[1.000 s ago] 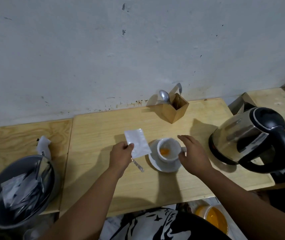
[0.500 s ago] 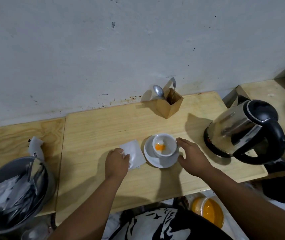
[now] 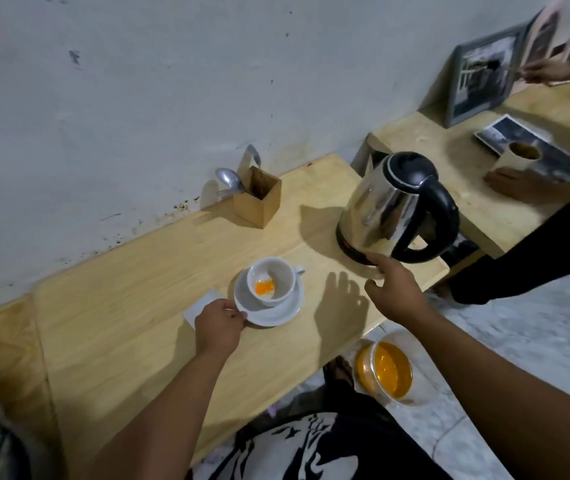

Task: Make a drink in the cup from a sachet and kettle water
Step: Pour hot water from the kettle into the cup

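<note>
A white cup (image 3: 285,273) with orange powder (image 3: 264,287) in its bottom stands on a white saucer (image 3: 278,315) on the wooden table (image 3: 131,306). My left hand (image 3: 219,327) pinches the saucer's left rim. The white sachet (image 3: 201,304) lies flat on the table just behind that hand, partly hidden by it. My right hand (image 3: 394,289) hovers with fingers apart, holding nothing, close to the base of the steel kettle (image 3: 391,209). The kettle's black handle faces right.
A wooden cutlery box (image 3: 257,200) with a spoon and fork stands by the wall. An orange-filled container (image 3: 389,370) sits on the floor below the table edge. On the right table, another person's hand (image 3: 515,185) holds a paper cup (image 3: 519,159) near picture frames (image 3: 481,77).
My left hand laid the sachet on the table and moved to the saucer's rim. My right hand left the cup and went right toward the kettle. The view swung right.
</note>
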